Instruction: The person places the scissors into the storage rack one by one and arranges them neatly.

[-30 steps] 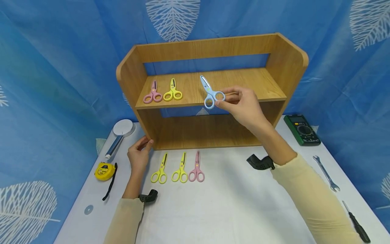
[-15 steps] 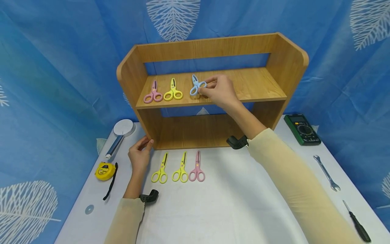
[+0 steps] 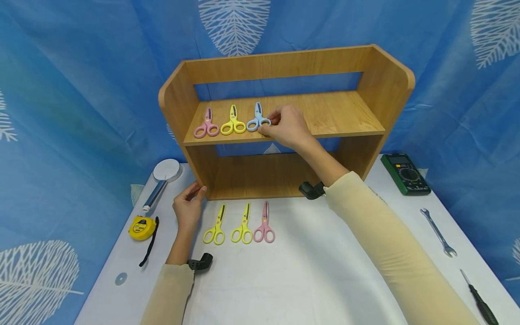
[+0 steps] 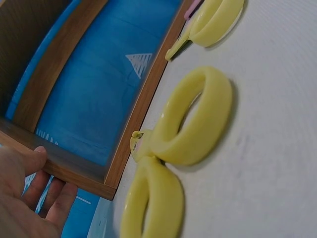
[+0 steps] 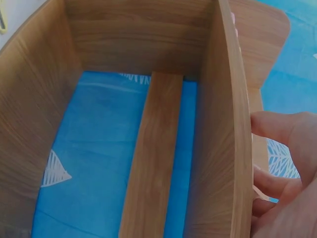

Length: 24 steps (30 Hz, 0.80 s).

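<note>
Light-blue scissors (image 3: 257,119) lie on the upper board of the wooden shelf (image 3: 325,110), blades toward the back. My right hand (image 3: 287,126) pinches their right handle loop between thumb and fingers; the right wrist view hides the scissors behind the board, showing only the fingers (image 5: 277,126) above it. To their left on that board lie yellow scissors (image 3: 233,125) and pink scissors (image 3: 207,128). My left hand (image 3: 188,208) grips the lower front corner of the shelf's left side, its thumb (image 4: 34,161) against the wood in the left wrist view.
On the white table before the shelf lie two yellow scissors (image 3: 214,234) and pink scissors (image 3: 264,232). At left are a magnifier-like round-headed tool (image 3: 167,170), a tape measure (image 3: 141,228) and a washer (image 3: 120,279); at right a multimeter (image 3: 406,175), wrench (image 3: 438,232) and screwdriver (image 3: 479,298).
My right hand has brought the blue scissors left and down from in front of the shelf onto the upper board, beside the yellow ones. My left hand has stayed at the shelf's corner.
</note>
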Available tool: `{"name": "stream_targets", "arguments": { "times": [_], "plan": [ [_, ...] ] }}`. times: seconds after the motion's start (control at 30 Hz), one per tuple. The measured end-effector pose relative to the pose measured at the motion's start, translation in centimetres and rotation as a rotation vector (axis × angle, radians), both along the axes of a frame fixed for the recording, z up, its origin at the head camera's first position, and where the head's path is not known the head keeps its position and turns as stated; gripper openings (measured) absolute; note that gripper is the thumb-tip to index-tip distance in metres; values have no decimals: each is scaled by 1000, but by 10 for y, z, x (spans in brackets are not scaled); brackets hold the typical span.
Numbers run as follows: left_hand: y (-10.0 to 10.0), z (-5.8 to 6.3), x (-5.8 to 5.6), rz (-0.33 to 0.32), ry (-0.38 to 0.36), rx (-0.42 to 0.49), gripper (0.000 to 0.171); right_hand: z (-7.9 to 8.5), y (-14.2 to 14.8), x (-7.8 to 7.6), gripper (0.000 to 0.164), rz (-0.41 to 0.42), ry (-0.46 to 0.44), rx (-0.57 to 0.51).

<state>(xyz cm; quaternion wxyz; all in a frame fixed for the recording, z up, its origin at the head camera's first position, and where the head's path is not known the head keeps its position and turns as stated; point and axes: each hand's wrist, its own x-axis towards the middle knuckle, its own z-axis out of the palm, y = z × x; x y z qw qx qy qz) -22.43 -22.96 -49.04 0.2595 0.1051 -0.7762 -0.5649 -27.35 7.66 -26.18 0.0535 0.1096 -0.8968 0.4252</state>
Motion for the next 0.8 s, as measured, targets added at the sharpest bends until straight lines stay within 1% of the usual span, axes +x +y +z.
{"name": "stream_targets", "arguments": {
  "times": [0.1, 0.2, 0.33, 0.47, 0.57, 0.63, 0.8],
  "plan": [
    [0, 1, 0, -2, 7, -1, 34, 1, 3, 2, 46, 1, 10, -14],
    [0, 1, 0, -4, 6, 4, 35, 1, 10, 10, 47, 10, 53, -43],
    [0, 1, 0, -9, -7, 10, 35, -2, 26, 32, 41, 49, 128, -73],
    [-1, 0, 1, -9, -15, 2, 34, -10, 45, 59, 37, 84, 135, -75],
    [-1, 0, 1, -9, -17, -5, 34, -22, 58, 77, 35, 99, 113, -68],
    [-1, 0, 1, -11, -16, -11, 35, -35, 65, 87, 34, 108, 99, -68],
    [-1, 1, 0, -9, -11, -2, 34, -76, 69, 108, 35, 134, 37, -82]
  ]
}}
